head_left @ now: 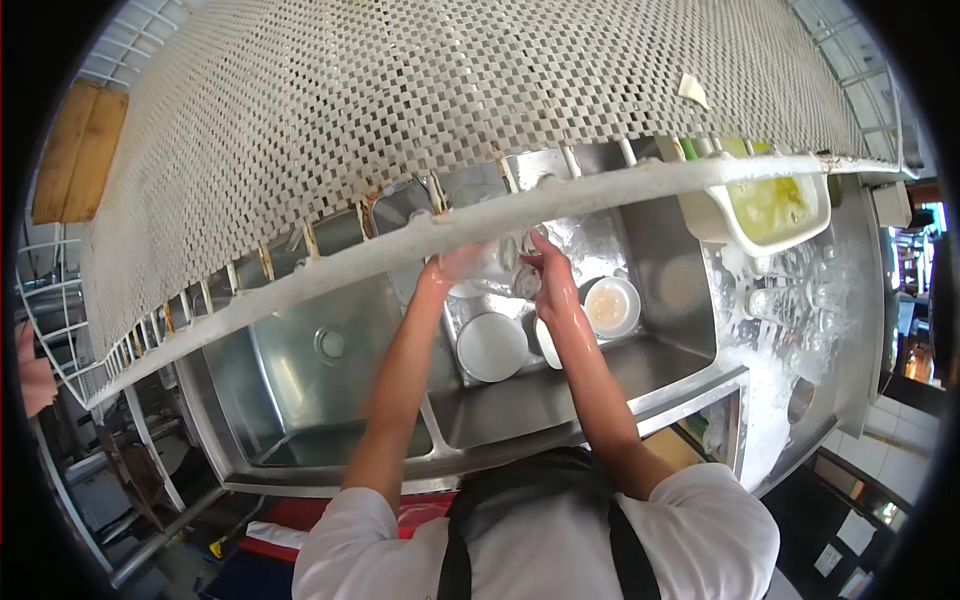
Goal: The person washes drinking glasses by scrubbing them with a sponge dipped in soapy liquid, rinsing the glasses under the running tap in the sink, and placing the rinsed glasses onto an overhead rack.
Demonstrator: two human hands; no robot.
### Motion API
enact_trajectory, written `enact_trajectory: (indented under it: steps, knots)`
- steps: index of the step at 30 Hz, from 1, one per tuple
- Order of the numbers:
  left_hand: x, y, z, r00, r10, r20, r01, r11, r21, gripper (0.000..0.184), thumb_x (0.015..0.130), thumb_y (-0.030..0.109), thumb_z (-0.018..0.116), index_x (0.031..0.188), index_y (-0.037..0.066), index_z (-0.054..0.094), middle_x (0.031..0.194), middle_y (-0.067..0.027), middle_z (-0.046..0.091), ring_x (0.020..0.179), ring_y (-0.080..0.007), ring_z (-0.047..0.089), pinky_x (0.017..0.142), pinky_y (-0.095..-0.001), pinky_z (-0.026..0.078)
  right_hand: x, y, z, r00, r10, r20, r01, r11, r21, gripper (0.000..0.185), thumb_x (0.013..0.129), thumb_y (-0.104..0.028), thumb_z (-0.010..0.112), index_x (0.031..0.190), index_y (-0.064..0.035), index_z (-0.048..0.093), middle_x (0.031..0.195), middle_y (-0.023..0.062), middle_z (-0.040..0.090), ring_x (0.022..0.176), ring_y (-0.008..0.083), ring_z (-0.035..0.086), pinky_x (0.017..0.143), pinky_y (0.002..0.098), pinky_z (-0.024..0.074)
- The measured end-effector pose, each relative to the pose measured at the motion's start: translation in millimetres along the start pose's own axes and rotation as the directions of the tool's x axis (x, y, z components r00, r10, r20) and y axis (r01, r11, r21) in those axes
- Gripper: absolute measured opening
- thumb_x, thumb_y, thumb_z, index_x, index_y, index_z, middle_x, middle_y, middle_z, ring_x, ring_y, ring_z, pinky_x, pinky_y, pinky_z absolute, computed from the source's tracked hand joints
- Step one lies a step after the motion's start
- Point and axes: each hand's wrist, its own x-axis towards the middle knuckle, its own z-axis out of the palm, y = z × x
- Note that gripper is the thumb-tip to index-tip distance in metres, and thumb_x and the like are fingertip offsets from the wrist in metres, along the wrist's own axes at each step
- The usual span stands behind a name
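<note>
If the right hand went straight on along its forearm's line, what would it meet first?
In the picture, the right hand would first meet the long, thick, whitish bar, apparently coated metal, crossing just ahead. Depth is unclear, so it might pass beneath instead.

Glossy clear glassware gleams at a smooth, shiny metal sink with smooth white dishes and a glossy, plastic-looking tub, near a matt woven mat, rough, rust-stained rail, wooden board and cloth shirt.
</note>
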Motion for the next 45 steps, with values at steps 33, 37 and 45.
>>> enact_trajectory:
  steps: [33, 37, 45]
  knots:
    - [-51, 146, 81, 0.978, 0.131, 0.165, -0.204, 0.398, 0.895, 0.025, 0.059, -0.002, 0.068, 0.082, 0.007, 0.071, 0.09, -0.0107, 0.059, 0.085, -0.0316, 0.061, 0.075, -0.0353, 0.049, 64, 70, 4, 0.722, -0.284, 0.63, -0.344, 0.643, 0.684, 0.059, 0.096, -0.051, 0.037, 0.139, -0.0107, 0.038, 0.135, 0.0144, 0.048, 0.121, 0.0315, 0.049, 0.103, 0.0476, 0.0401]
    - [-72, 95, 28, 0.996, -0.075, -0.055, 0.089, 0.945, 0.313, 0.023, 0.064, 0.001, 0.072, 0.087, 0.003, 0.068, 0.096, -0.0074, 0.065, 0.09, -0.0187, 0.062, 0.081, -0.0303, 0.049, 30, 66, -8, 0.933, 0.016, 0.359, -0.119, 0.957, 0.266, 0.056, 0.096, -0.053, 0.039, 0.132, -0.0106, 0.047, 0.134, 0.016, 0.048, 0.116, 0.0326, 0.051, 0.099, 0.0478, 0.0421]
    - [-228, 26, 47, 0.927, -0.374, 0.011, 0.139, 0.316, -0.938, 0.039, 0.078, 0.026, 0.067, 0.11, 0.004, 0.058, 0.093, -0.0098, 0.061, 0.083, -0.0242, 0.062, 0.071, -0.0374, 0.054, 45, 60, -18, 0.908, 0.229, 0.352, -0.284, 0.952, 0.114, 0.037, 0.097, -0.045, 0.044, 0.109, -0.0117, 0.056, 0.082, 0.0029, 0.066, 0.07, 0.0143, 0.061, 0.073, 0.0325, 0.0501]
